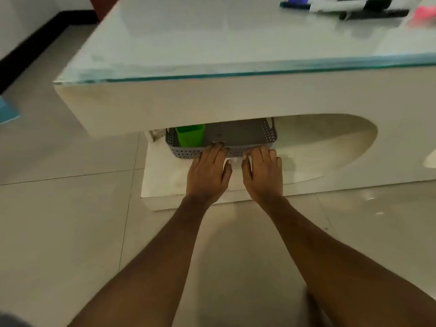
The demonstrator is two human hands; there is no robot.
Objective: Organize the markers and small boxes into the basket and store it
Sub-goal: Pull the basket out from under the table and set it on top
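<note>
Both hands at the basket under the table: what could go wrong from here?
The markers lie on the tabletop, so the basket may end up stored without them. The green box stands close under the table edge and could snag. Left hand and right hand touch only the near rim, so it could skew.

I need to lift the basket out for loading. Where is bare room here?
Glass top is bare from its left edge across to the markers. Lower shelf is bare right of the basket. Crowded: the top's far right corner, with markers and a pink thing.
</note>
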